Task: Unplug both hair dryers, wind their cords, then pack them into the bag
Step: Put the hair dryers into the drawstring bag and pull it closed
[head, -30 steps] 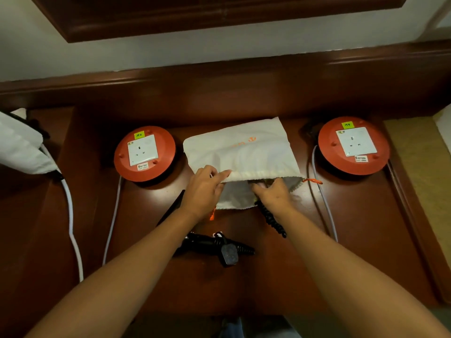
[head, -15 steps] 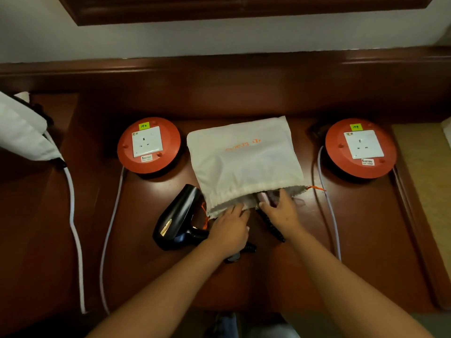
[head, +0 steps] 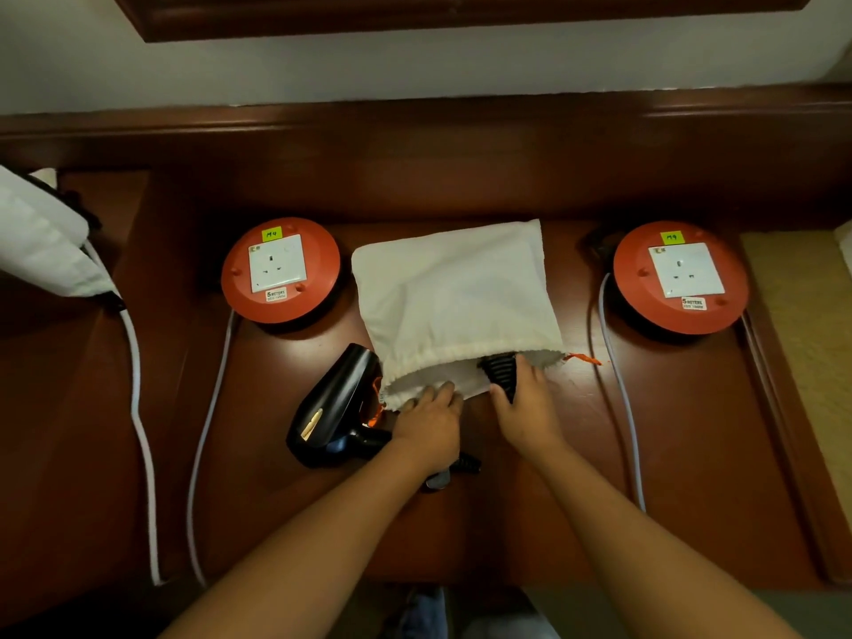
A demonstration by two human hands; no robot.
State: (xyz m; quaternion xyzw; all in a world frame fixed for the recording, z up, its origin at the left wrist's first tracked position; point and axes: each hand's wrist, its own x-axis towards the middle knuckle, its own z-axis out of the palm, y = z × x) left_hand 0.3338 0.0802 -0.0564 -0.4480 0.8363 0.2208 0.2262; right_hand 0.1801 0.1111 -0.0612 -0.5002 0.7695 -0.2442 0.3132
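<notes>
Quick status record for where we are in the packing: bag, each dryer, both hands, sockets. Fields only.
bag: white drawstring bag flat on the wooden counter, mouth facing the person
dryer 1: mostly inside the bag, black coiled cord showing at the mouth
dryer 2: black hair dryer outside, left of the bag mouth, cord wound
left hand: holding the lower bag edge
right hand: gripping the coiled cord at the mouth
sockets: left reel and right reel both empty

I see a white bag (head: 454, 297) (orange drawstring), 1 black hair dryer (head: 329, 408), 2 red-orange socket reels (head: 281, 274), dark red-brown wood.
</notes>
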